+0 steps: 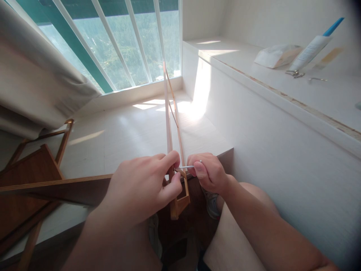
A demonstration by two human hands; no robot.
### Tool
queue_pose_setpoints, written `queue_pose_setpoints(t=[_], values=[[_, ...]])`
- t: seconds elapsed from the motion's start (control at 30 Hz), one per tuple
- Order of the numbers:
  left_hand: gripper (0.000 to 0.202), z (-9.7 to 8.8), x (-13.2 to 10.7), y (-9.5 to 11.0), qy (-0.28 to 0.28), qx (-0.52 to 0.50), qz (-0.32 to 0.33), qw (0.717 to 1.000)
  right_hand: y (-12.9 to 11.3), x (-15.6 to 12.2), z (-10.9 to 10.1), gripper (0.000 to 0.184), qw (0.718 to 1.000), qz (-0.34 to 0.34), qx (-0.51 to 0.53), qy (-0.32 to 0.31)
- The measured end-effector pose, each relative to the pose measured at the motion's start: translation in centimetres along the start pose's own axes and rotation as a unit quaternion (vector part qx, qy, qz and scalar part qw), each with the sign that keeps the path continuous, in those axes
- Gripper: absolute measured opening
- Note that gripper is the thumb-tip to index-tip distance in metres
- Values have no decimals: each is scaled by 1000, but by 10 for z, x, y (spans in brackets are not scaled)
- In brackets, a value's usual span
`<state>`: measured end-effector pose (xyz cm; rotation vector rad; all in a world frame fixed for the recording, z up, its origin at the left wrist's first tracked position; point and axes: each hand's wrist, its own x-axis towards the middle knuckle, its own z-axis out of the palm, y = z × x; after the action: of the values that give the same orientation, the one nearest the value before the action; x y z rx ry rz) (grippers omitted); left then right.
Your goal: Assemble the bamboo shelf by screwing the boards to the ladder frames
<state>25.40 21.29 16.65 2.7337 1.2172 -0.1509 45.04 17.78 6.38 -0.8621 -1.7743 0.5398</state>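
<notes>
A narrow wooden frame [168, 131] stands upright between my knees, its far end reaching toward the window. My left hand [141, 184] is closed on its near part, with thumb and forefinger on either side of a joint. In my right hand [210, 171], a fist holds a thin silver hex key [184, 166]. The key lies almost level, and its tip meets the frame between my left thumb and forefinger. Whatever fastener sits at that tip is too small and too covered to make out.
On the right ledge [254, 79] lie a clear plastic bag [278, 55], a white tube with a blue nozzle [311, 51] and small metal pieces [295, 73]. Wooden furniture parts [34, 165] stand at left, below a curtain [42, 67]. A barred window [118, 45] is ahead.
</notes>
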Motion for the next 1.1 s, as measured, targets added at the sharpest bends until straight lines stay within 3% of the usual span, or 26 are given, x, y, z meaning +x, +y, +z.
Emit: queue_pose_setpoints(t=[0.13,0.3,0.73,1.1], values=[[16,0,0,0,5,-1,2,1000,0,-2,-3,34,998,36,48,26],[18,1,-1,-1,4,-1,0,1000,3,-1,1,29,1000,10,4,-12],[19,-1,-2,0,0,-7,4,1000,7,-3,10,22,999,-46,-3,21],[19,-1,-1,-1,3,-4,6,1000,11,-7,9,20,998,-61,-28,9]])
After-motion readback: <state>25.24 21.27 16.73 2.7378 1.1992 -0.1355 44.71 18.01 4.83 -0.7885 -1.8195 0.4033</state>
